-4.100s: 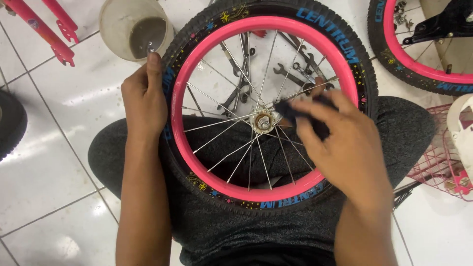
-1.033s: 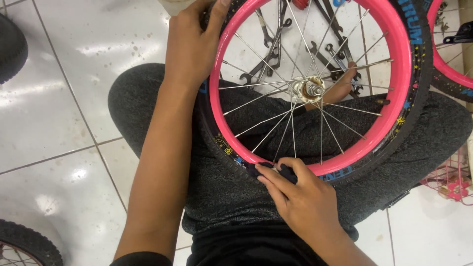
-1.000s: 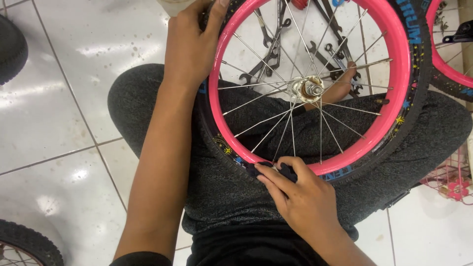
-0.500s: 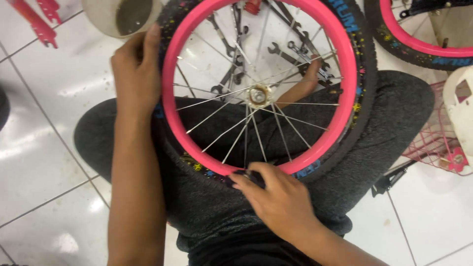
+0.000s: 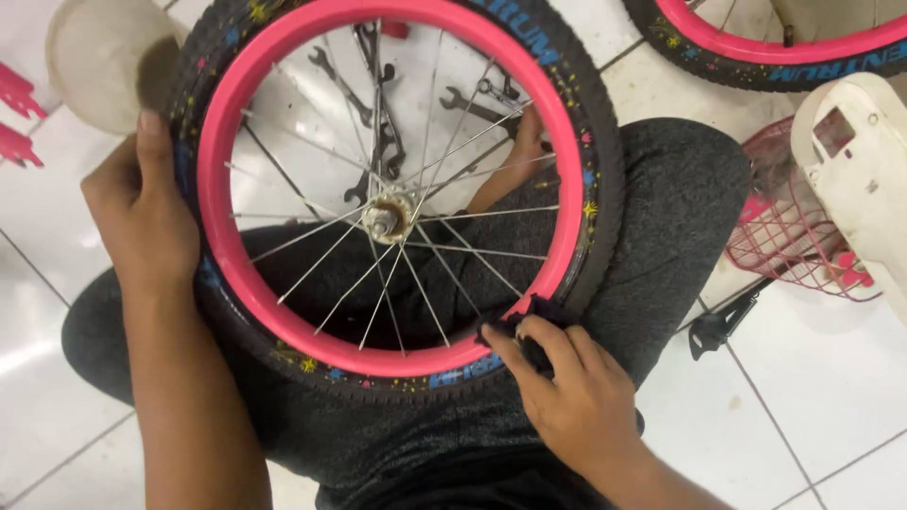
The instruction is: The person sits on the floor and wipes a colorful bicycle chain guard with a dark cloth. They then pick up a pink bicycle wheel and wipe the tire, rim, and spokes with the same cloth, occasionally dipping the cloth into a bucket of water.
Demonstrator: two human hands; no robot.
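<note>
L hand [image 5: 142, 222] gripping, R hand [image 5: 576, 401] pinching

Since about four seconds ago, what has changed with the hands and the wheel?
The right hand left the spokes near the hub and now presses a dark cloth on the pink rim's lower right edge. The left hand still grips the tyre, wheel on the lap.

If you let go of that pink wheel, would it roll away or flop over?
The pink wheel lies nearly flat across the person's lap, so it would probably slide or tip off, not roll. Its thin spokes and open middle suggest it is fairly light. The left hand gripping its knobbly tyre probably won't slip.
</note>
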